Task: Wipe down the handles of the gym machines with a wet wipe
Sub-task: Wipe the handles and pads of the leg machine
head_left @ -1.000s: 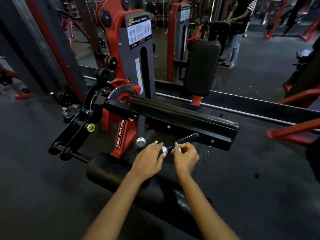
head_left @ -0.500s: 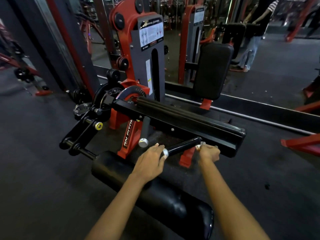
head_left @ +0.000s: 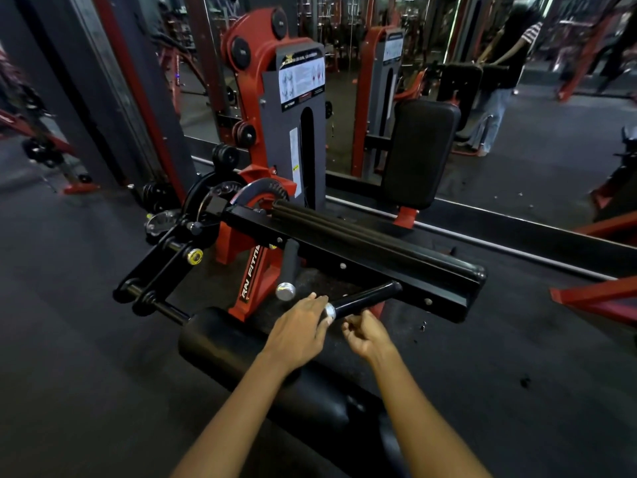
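Reaching from the bottom of the frame, two bare forearms are seen extended over a black padded roller point(head_left: 241, 343) toward a red-and-black gym machine point(head_left: 262, 139). The left hand point(head_left: 298, 331) is laid palm-down at the chrome-capped near end of a black handle point(head_left: 365, 298), its fingers slightly bent and its fingertips touching the cap; whether anything is held under the palm cannot be told. The right hand point(head_left: 367, 334) is held just below and to the right of that cap, fingers loosely curled inward, apart from the bar; a wipe cannot be made out in it, and whether something small is pinched there cannot be told. The handle is shown running up and to the right from the cap to the underside of a long black beam point(head_left: 379, 260), on top of which ribbed black padding is laid. A second handle point(head_left: 289, 270), also chrome-capped, is seen hanging down from the same beam just left of the hands, untouched. Behind the beam, a grey shroud bearing an instruction placard point(head_left: 302, 81) is flanked by a black back pad point(head_left: 418, 153). A mirror point(head_left: 517, 132) at the rear reflects a standing person in jeans. Dark rubber floor point(head_left: 69, 305) is spread around the machine.
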Tool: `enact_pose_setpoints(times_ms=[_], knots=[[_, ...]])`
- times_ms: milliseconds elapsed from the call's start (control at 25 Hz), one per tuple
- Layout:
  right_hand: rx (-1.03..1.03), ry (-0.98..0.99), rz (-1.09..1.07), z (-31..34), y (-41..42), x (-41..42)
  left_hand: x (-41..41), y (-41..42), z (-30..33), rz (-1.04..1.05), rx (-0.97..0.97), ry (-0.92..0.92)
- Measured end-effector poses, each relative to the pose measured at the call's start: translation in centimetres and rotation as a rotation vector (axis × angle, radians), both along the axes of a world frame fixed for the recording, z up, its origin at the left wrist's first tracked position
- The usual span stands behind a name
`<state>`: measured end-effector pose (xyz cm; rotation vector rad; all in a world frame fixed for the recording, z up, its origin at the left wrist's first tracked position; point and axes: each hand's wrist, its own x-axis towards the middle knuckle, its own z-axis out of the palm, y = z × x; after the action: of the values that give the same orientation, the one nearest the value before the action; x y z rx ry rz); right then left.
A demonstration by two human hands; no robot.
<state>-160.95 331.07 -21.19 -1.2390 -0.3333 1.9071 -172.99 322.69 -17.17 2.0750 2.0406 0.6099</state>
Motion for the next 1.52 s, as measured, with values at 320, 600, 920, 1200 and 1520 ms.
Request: enact_pose_setpoints(times_ms=[320,600,920,1200,1520], knots=[[0.32,-0.246,0.364,2.0,-4.6,1.1,-1.8,-0.6,0.4,-0.065,0.061,0.079],[1.222,-1.269,0.267,6.2,-4.7,1.2,-6.6,-0.8,0.0,0.001,0.073,0.116],[2.0,-1.699,0.564,4.3,-6.0,1.4,-7.1,-1.3,-0.3,-0.047,0.086,0.031],[1.557,-1.522,0.531,4.8,-5.0,0.6,-7.3,-1.2,-1.2,-0.048,0.107,0.017],[1.504,-1.297,0.48,5.2,-5.6,1.5,-7.4,0.0,-1.2,-0.052,0.089,0.017]])
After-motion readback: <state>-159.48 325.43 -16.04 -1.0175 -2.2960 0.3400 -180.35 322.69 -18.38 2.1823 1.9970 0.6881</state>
